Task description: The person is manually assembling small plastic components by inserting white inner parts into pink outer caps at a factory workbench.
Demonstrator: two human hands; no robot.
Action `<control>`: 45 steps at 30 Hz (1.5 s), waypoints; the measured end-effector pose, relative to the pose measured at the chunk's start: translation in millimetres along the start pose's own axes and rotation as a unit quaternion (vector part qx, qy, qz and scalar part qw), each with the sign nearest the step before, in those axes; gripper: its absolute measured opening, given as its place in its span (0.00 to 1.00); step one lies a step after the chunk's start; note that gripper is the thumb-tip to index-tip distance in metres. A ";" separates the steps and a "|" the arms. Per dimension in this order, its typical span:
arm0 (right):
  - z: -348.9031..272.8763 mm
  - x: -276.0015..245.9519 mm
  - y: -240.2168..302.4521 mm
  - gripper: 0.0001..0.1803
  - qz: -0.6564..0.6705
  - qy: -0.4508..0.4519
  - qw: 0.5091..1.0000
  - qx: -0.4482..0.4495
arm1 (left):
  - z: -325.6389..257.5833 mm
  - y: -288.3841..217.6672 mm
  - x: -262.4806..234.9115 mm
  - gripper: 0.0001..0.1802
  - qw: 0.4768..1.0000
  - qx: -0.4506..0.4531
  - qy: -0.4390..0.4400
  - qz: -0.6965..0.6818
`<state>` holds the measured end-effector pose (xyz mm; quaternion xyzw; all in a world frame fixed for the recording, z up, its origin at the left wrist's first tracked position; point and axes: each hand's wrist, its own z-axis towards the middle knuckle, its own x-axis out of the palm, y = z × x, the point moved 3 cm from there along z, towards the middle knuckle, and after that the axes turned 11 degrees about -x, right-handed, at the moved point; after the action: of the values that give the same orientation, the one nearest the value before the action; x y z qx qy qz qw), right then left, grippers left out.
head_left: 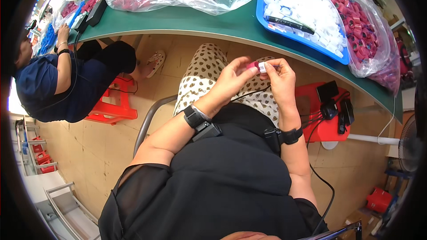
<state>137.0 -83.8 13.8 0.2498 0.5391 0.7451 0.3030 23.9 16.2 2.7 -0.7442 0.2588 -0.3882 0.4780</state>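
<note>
Over patterned trousers (203, 62), both hands (232, 79) (283, 80) pinch a small red piece (253, 65) crosswise, white end (262, 67) rightward.

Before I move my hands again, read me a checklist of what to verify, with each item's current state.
1. Red piece gripped by the left hand: ok, between thumb and fingers.
2. White piece gripped by the right hand: ok, at the fingertips.
3. Both pieces fully joined: cannot tell, too small and partly covered.
4. Blue tray stocked with white caps: ok, heaped.
5. Caps free of other items: not ok, a black marker lies over them.
6. Black cable clear of the right hand: cannot tell.
</note>
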 end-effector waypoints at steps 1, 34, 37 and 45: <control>-0.6 0.5 2.0 0.04 -0.015 -0.001 1.000 -0.007 | 0.8 2.1 -2.1 0.23 0.997 -0.052 0.039 -0.047; -7.8 19.0 45.9 0.04 -0.243 0.027 0.959 -0.142 | 7.3 14.3 -12.6 0.21 0.932 -0.133 0.180 -0.284; -8.0 19.0 46.5 0.04 -0.282 0.041 0.939 -0.195 | 7.3 15.4 -11.6 0.21 0.931 -0.140 0.175 -0.287; -9.3 20.6 49.1 0.06 -0.378 0.098 0.883 -0.262 | 11.1 21.8 -14.1 0.21 0.934 -0.139 0.188 -0.270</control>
<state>107.3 -86.6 58.9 -0.1351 0.4047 0.7088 0.5618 24.7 23.6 -24.5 -0.7585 0.1846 -0.5953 0.1902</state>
